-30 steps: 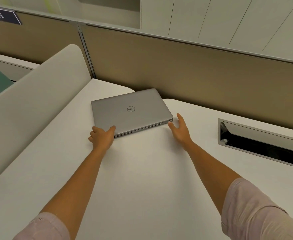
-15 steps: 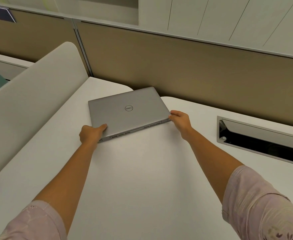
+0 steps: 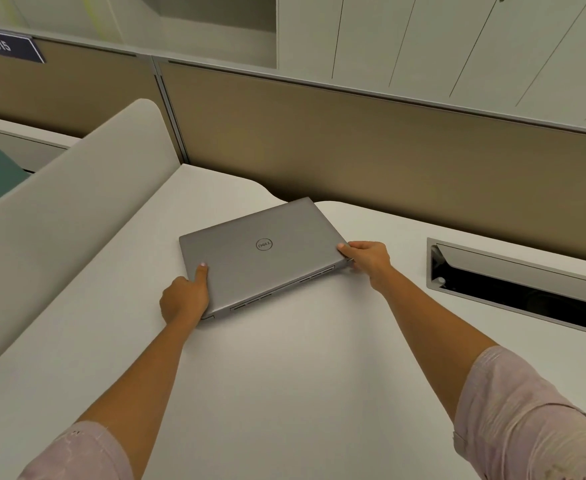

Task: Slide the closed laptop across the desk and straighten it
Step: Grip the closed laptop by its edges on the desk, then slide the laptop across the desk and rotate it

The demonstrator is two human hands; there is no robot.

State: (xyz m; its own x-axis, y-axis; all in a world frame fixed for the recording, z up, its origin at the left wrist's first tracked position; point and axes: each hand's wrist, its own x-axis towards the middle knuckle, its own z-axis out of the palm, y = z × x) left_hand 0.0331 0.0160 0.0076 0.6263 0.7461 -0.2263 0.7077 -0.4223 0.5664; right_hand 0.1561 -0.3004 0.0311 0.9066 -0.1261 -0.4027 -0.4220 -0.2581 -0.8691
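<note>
A closed grey laptop (image 3: pixel 263 254) with a round logo on its lid lies on the white desk (image 3: pixel 284 375), skewed so that its near edge runs up to the right. My left hand (image 3: pixel 184 299) grips its near left corner, thumb on the lid and fingers under the edge. My right hand (image 3: pixel 366 258) pinches the near right corner, thumb on top. The laptop's far corner lies close to the tan partition.
A tan partition (image 3: pixel 388 168) runs along the desk's far edge. A white curved divider (image 3: pixel 59 220) rises on the left. An open cable tray slot (image 3: pixel 516 285) is sunk in the desk at the right. A sign reading 015 (image 3: pixel 7 46) hangs at top left.
My right hand went from open beside the laptop to gripping its near right corner. My left hand shifted to the near left corner, thumb now on the lid. The laptop has barely moved.
</note>
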